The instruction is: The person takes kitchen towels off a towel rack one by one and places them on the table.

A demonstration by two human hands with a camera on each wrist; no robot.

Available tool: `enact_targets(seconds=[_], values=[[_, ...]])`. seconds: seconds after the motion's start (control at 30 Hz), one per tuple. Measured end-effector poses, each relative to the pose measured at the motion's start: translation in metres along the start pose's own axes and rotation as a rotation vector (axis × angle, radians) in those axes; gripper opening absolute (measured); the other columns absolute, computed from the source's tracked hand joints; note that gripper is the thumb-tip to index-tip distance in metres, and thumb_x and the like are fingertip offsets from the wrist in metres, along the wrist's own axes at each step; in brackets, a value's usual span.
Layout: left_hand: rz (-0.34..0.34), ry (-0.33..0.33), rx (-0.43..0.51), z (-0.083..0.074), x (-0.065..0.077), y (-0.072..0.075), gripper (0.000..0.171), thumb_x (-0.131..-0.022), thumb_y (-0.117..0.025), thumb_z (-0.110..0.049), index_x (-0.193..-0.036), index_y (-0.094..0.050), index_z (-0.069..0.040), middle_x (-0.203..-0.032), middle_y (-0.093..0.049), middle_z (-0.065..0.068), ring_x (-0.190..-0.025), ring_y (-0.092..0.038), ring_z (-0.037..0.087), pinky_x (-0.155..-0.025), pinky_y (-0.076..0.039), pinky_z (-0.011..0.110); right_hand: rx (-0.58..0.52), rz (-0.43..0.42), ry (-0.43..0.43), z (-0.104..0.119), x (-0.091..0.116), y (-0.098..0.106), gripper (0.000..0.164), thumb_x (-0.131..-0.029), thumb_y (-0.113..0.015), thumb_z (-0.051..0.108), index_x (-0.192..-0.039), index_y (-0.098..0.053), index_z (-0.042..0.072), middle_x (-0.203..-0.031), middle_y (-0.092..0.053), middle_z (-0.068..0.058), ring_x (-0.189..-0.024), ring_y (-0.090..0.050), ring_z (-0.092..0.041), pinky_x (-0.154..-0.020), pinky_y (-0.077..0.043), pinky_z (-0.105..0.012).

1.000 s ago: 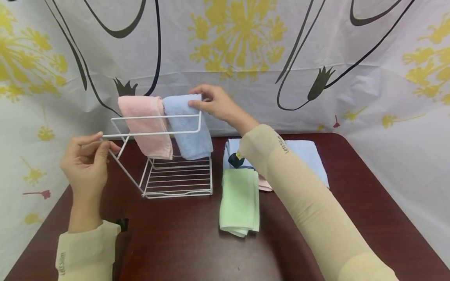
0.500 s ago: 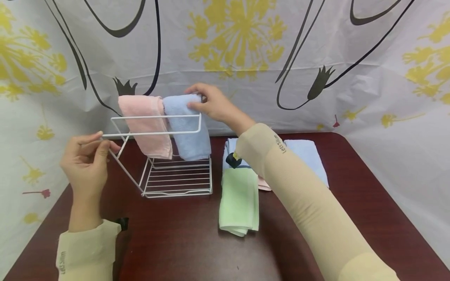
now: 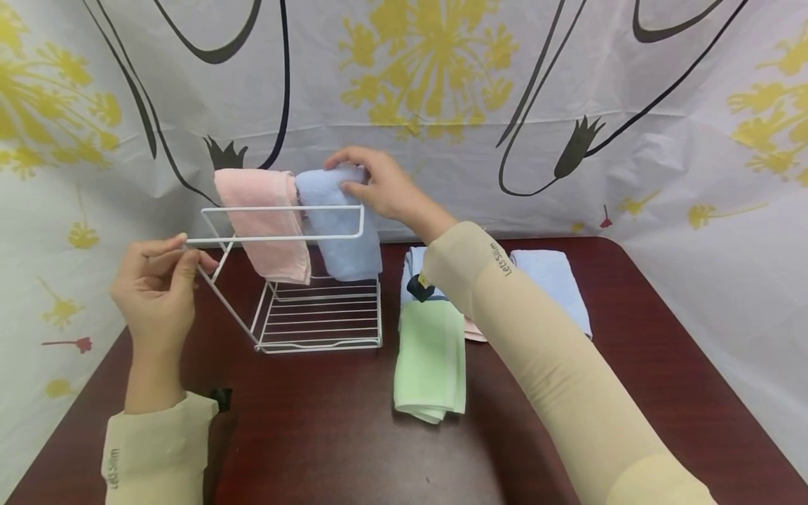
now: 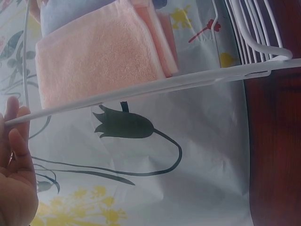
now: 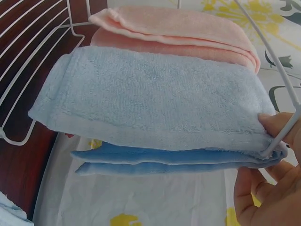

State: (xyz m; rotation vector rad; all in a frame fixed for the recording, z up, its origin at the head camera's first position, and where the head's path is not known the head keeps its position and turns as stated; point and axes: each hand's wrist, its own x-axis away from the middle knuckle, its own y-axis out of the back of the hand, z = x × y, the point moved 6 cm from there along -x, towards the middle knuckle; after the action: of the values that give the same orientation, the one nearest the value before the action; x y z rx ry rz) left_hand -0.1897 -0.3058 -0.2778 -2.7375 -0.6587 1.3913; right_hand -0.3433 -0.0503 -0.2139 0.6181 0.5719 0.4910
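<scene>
A white wire rack (image 3: 271,240) stands on the table, its upper frame leaning to the left. At its upper left corner my left hand (image 3: 158,291) pinches the wire between thumb and fingers. Over the top hang two folded towels, a pink towel (image 3: 271,259) on the left and a light blue towel (image 3: 353,252) beside it. My right hand (image 3: 381,182) grips the blue towel at its top right fold, thumb in front and fingers behind. The right wrist view shows that thumb and fingers around the towel's end (image 5: 188,103), by the wire.
Right of the rack lies a folded green towel (image 3: 431,358). Behind it are folded blue towels (image 3: 549,280) and the edge of a pink one (image 3: 475,331), partly hidden by my right sleeve. A patterned cloth (image 3: 404,84) stands behind the dark red table (image 3: 303,435).
My right fingers have shifted slightly left and up along the blue towel's top fold, and its lower edge has moved a little. The left hand and rack have hardly moved.
</scene>
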Motion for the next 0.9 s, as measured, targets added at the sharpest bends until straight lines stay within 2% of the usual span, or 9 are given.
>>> enact_targets(seconds=[0.23, 0.4, 0.67, 0.9], values=[[-0.003, 0.003, -0.004, 0.0016, -0.0004, 0.0003, 0.019, -0.088, -0.064, 0.013, -0.106, -0.06, 0.017, -0.076, -0.075, 0.002, -0.067, -0.069, 0.011, -0.059, -0.049, 0.014, 0.075, -0.005, 0.037, 0.0057, 0.0015, 0.0009, 0.029, -0.097, -0.059, 0.004, -0.125, -0.064, 0.009, -0.136, -0.061, -0.007, -0.115, -0.055, -0.019, -0.098, -0.046, -0.033], [-0.007, 0.007, -0.041, 0.0023, 0.0006, 0.0006, 0.019, -0.088, -0.064, 0.012, -0.106, -0.06, 0.017, -0.075, -0.075, 0.0, -0.066, -0.069, 0.01, -0.056, -0.046, 0.014, 0.09, -0.025, 0.054, 0.0049, 0.0021, 0.0002, 0.028, -0.098, -0.059, 0.004, -0.124, -0.065, 0.008, -0.135, -0.061, -0.007, -0.127, -0.053, -0.019, -0.105, -0.045, -0.032], [-0.003, -0.001, -0.051, 0.0028, 0.0014, 0.0003, 0.02, -0.088, -0.065, 0.011, -0.107, -0.06, 0.017, -0.076, -0.075, -0.001, -0.067, -0.069, 0.01, -0.056, -0.044, 0.014, 0.116, -0.06, 0.102, 0.006, 0.0054, 0.0005, 0.027, -0.097, -0.059, 0.003, -0.124, -0.065, 0.008, -0.131, -0.063, -0.006, -0.127, -0.053, -0.019, -0.105, -0.043, -0.029], [-0.01, -0.003, 0.033, 0.0032, 0.0006, 0.0, 0.019, -0.087, -0.065, 0.014, -0.106, -0.06, 0.018, -0.076, -0.075, 0.002, -0.066, -0.069, 0.011, -0.059, -0.049, 0.015, 0.103, -0.135, 0.16, 0.007, 0.0096, 0.0019, 0.026, -0.098, -0.057, 0.002, -0.123, -0.064, 0.006, -0.128, -0.064, -0.007, -0.122, -0.056, -0.019, -0.1, -0.046, -0.029]])
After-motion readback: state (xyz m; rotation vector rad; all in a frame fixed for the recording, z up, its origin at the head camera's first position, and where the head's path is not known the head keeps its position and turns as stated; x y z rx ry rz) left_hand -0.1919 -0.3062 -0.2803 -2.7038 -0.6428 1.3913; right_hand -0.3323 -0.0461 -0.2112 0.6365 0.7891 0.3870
